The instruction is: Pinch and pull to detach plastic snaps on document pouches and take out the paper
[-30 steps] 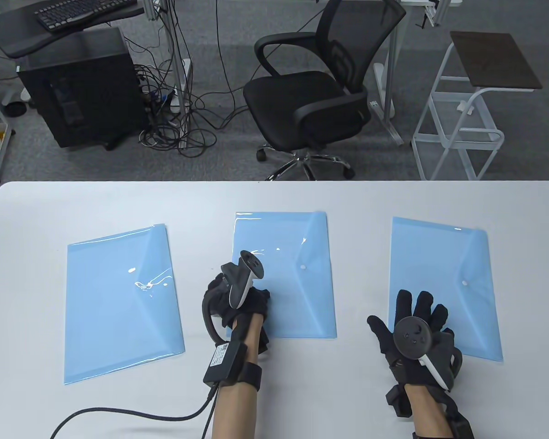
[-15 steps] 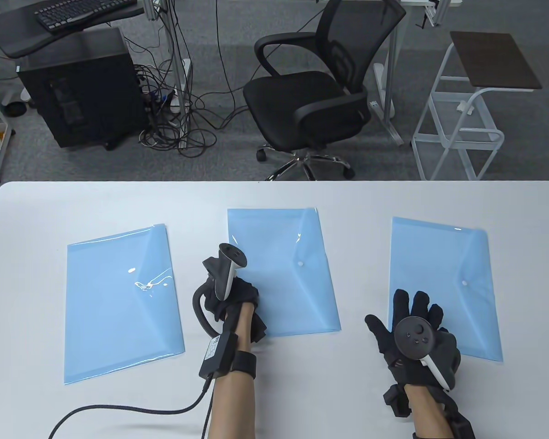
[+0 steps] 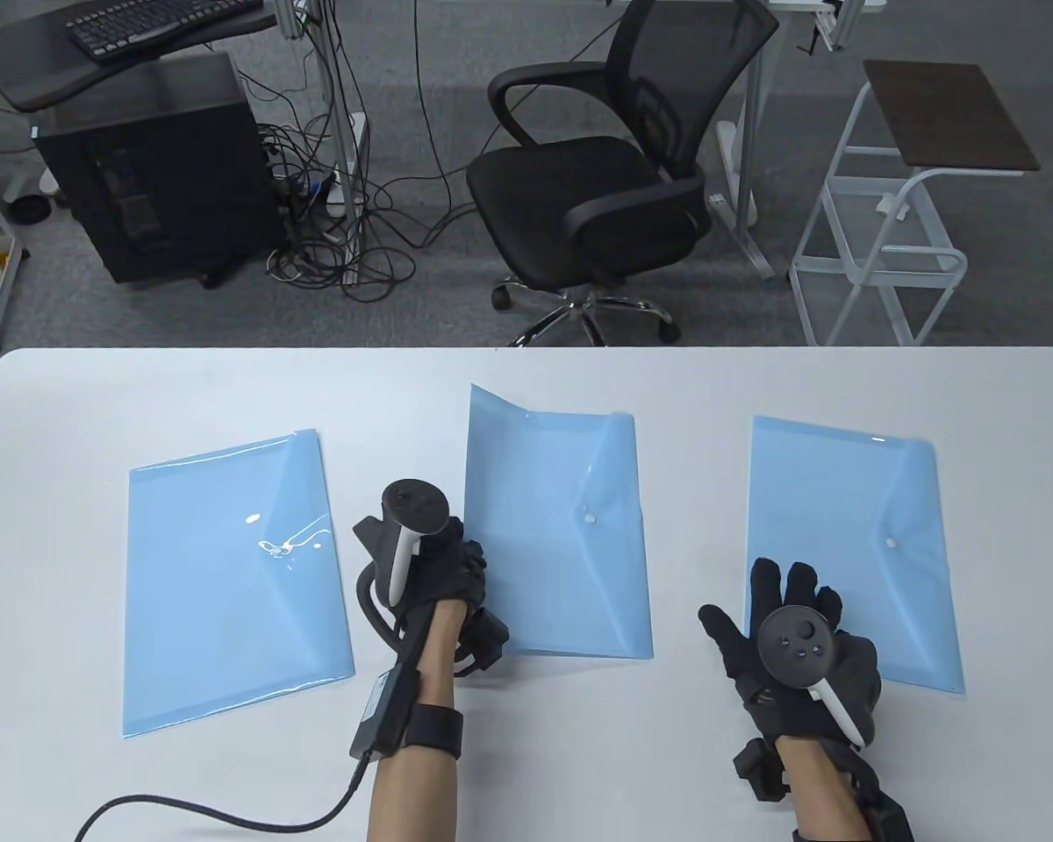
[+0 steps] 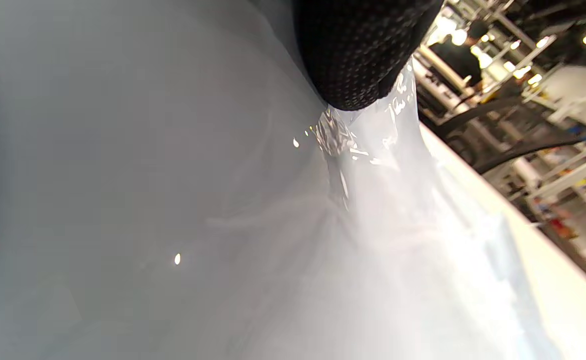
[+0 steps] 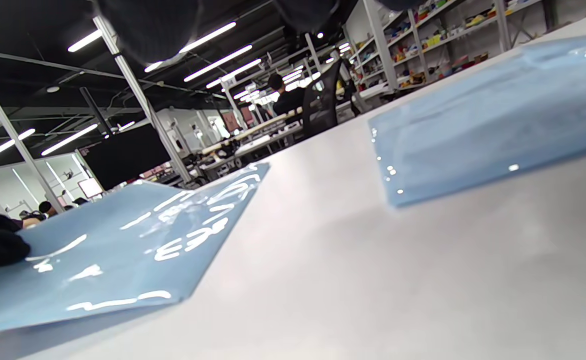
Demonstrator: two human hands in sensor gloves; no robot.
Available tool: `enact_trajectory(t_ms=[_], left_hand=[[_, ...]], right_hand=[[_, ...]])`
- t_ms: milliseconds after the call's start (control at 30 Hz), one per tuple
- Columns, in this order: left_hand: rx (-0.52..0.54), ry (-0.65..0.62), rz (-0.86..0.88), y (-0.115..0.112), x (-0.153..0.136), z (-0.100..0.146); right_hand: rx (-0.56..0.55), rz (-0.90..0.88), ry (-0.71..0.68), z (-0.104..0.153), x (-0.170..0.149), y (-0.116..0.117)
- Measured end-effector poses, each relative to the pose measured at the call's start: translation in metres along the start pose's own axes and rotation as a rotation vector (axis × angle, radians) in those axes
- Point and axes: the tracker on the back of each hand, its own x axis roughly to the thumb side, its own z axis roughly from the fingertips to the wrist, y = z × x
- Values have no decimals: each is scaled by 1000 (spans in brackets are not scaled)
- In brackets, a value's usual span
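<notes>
Three blue document pouches lie on the white table (image 3: 526, 754). My left hand (image 3: 461, 561) grips the left edge of the middle pouch (image 3: 562, 544) and holds that side up, so its far left corner stands off the table. In the left wrist view a gloved fingertip (image 4: 358, 60) pinches crumpled clear plastic (image 4: 353, 150). The middle pouch's white snap (image 3: 589, 517) is closed on its flap. My right hand (image 3: 794, 601) lies flat with spread fingers on the near left corner of the right pouch (image 3: 869, 517), below its snap (image 3: 890, 544). No paper shows.
The left pouch (image 3: 228, 570) lies flat and untouched. A glove cable (image 3: 228, 811) trails over the table's near left. Beyond the far edge stand an office chair (image 3: 597, 193), a white cart (image 3: 895, 219) and a black computer tower (image 3: 158, 167).
My left hand slid left and nearer, turned over, and raised the middle pouch's left edge; the pouch shifted and its far left corner lifted. The right hand stayed put.
</notes>
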Motion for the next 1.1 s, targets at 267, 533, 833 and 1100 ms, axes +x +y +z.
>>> enact_trajectory(t_ms=[267,533,833,1100], left_hand=[[-58,-126,264,31,-10,45],[-136,-143,346,34,-28,89],[-216,-71,362,3,-68,109],[-228,-22,273,-20,-82,107]], right_hand=[[-6,-6,-6,2,0,-1],[-13,-10,-10,3,1,-1],[-21,1,-14,4,1,-1],[-9,18,-25,6,4,3]])
